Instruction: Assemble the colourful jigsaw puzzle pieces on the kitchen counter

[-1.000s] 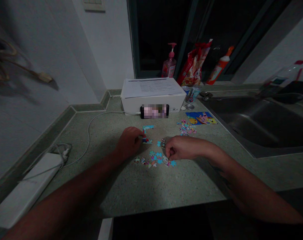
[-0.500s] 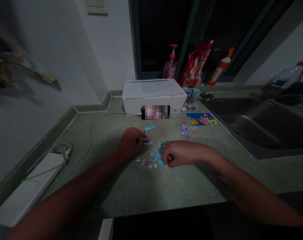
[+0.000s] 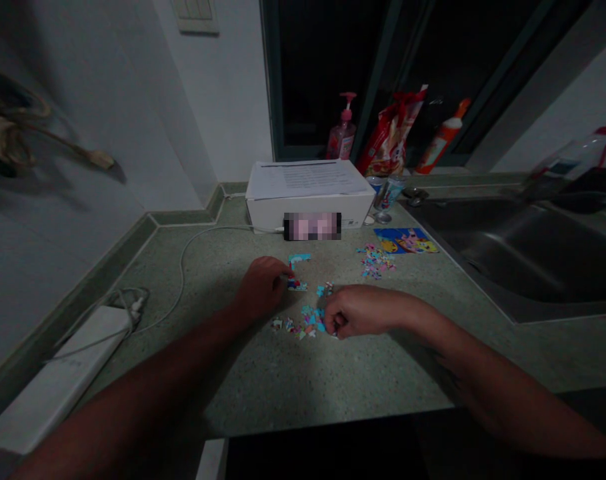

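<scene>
My left hand is closed, its thumb and index fingertips at the left side of a partly joined jigsaw puzzle, an L-shaped border in light blue and red. To the right and nearer me, my right hand is curled with its fingers pinched low at the counter. A pale puzzle piece shows by its fingertips, though the fingers cover most of it. Loose puzzle pieces lie just left of that hand, several of them blue. Further right is a bigger heap of mixed pieces.
A colourful cartoon picture card lies beside the sink. Behind the puzzle, a phone leans on a white box, its cable running left to a white power strip. A can stands by the box.
The view has shifted down very slightly. Both hands keep nearly the same places and grips, and the puzzle pieces lie as before.
</scene>
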The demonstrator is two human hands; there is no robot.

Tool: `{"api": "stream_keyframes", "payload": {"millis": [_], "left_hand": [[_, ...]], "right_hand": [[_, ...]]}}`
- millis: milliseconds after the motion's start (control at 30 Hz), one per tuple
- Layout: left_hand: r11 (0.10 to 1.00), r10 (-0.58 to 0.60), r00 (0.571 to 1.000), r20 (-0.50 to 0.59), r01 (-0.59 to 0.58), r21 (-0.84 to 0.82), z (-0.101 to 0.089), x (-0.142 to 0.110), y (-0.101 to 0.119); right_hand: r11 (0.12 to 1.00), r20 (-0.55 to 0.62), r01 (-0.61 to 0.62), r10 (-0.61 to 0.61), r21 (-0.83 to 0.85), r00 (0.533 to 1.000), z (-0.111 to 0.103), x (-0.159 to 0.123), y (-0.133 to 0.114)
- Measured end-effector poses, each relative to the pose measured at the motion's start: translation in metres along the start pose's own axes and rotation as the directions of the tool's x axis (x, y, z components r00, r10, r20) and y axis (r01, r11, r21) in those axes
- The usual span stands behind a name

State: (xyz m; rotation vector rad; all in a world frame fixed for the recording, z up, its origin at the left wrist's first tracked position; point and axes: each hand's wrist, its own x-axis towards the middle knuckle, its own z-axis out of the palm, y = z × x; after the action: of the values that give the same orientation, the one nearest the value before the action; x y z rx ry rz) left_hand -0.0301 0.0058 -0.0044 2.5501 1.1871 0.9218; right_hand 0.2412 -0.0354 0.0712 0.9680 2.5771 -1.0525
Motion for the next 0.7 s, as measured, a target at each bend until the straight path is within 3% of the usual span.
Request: {"api": "stream_keyframes", "payload": {"millis": [167,267,433,700], "left_hand": [[1.000,0.015,1.000,-0.022,-0.015,-0.013,0.001,-0.001,-0.001],[1.000,0.023,0.999,-0.022,-0.023,-0.010,0.001,-0.001,-0.001],[1.000,0.011,1.000,-0.004,-0.011,-0.001,0.000,0.000,-0.001],[1.000,0.029,1.000,-0.010,-0.029,-0.002,0.000,0.000,0.000]], "right_hand": [[1.000,-0.052,-0.010,0.011,0.011,0.999,-0.006,-0.005,0.005],[0.998,-0.174,-0.065,0.065,0.006,0.983,-0.014,-0.009,0.010],[0.947,-0.344,-0.291,0.230,-0.138,0.910,-0.016,-0.009,0.020],[0.818,-0.515,-0.503,0.315,-0.280,0.797,-0.016,-0.003,0.021]]}}
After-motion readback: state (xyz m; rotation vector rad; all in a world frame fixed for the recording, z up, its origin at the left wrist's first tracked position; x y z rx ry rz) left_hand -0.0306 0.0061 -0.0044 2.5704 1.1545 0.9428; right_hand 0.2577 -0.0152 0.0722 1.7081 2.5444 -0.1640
